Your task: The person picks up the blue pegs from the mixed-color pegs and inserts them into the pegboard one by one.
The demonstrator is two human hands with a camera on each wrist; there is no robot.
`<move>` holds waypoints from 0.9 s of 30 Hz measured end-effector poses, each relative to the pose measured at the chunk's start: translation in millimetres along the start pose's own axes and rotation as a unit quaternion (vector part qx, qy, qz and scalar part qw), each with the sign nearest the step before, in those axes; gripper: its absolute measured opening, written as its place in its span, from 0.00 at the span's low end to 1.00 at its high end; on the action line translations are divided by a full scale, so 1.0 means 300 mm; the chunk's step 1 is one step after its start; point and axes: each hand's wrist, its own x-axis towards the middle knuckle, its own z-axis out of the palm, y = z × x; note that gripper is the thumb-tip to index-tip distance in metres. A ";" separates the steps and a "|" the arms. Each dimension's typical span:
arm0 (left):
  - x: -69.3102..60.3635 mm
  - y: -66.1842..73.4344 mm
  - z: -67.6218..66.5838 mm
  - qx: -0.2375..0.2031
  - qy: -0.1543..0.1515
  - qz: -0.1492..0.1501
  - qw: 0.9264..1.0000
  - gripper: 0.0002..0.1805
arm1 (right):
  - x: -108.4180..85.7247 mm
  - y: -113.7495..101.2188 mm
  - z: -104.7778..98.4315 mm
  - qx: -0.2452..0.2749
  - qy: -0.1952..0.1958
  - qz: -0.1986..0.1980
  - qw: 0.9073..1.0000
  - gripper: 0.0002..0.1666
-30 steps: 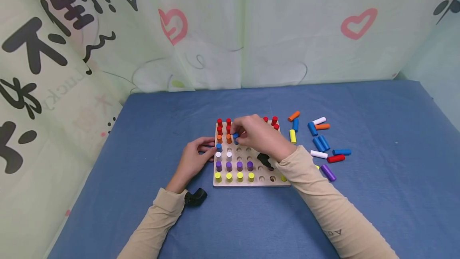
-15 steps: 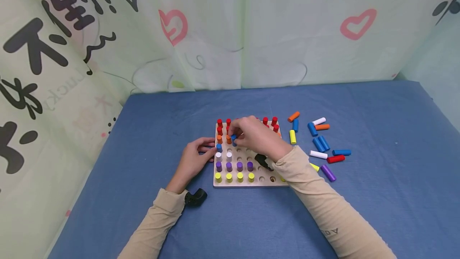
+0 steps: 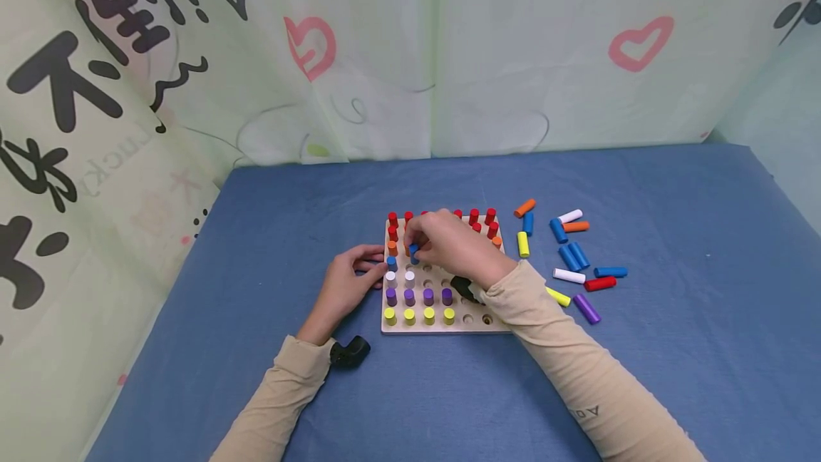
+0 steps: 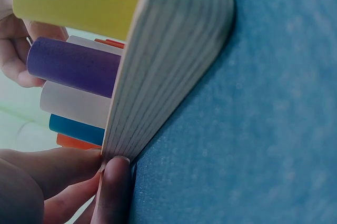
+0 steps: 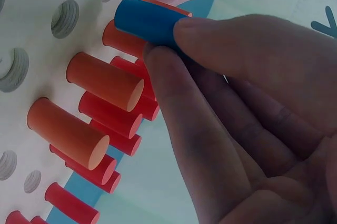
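A wooden pegboard lies on the blue cloth, holding rows of red, orange, blue, white, purple and yellow pegs. My left hand is at its left side; in the left wrist view, thumb and finger pinch the board's edge. My right hand pinches a blue peg between thumb and index finger, tilted just over the board. Beside that peg stands another blue peg in the leftmost column. Orange pegs fill holes close by in the right wrist view. The right hand hides part of the upper rows.
Right of the board lie several loose pegs: blue ones, white ones, orange ones, yellow ones, a red one and a purple one. A printed curtain hangs behind the table.
My right hand has shifted slightly left with the blue peg, toward the blue peg in the left column. The left hand stays at the board's edge.
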 end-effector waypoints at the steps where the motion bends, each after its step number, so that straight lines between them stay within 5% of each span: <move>1: 0.000 0.000 0.000 0.000 0.000 0.000 1.000 0.19 | 0.001 0.000 0.001 -0.002 0.000 -0.002 1.000 0.08; 27: 0.002 -0.004 0.000 0.011 0.002 -0.001 1.000 0.18 | 0.018 -0.005 0.032 -0.045 -0.026 -0.005 0.999 0.06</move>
